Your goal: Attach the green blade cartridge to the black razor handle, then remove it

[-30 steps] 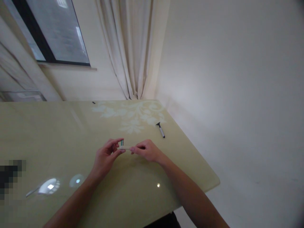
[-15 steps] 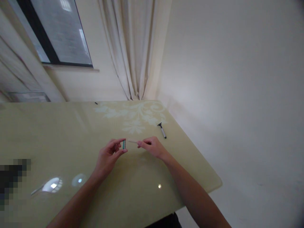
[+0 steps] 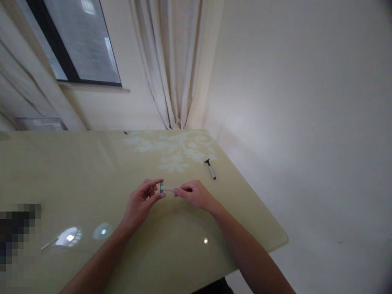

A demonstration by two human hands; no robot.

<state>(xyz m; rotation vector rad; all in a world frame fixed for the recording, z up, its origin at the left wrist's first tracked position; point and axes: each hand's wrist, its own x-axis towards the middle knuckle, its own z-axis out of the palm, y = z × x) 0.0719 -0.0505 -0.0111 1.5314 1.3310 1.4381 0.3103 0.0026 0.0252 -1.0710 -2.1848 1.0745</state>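
Note:
Between the thumb and fingertips of my left hand [image 3: 141,201] is a small teal, dark-edged rectangular piece that looks like a razor cartridge [image 3: 161,187], held upright just above the table. My right hand [image 3: 196,195] pinches a thin pale stick resembling a cotton swab [image 3: 168,189]. The swab's tip meets the face of the cartridge. Beyond my right hand, a razor [image 3: 210,169] with a grey and black handle lies on the table, its head pointing away from me.
The glossy table [image 3: 171,253] has a pale floral pattern and its right edge runs along the white wall [image 3: 300,122]. A tiny dark piece [image 3: 125,132] lies at the far edge. A blurred-out dark object [image 3: 18,232] is at the left. Curtains [image 3: 171,61] hang behind.
My right hand has moved slightly left and down, bringing the swab's tip from a small gap away onto the cartridge. My left hand has stayed almost in place.

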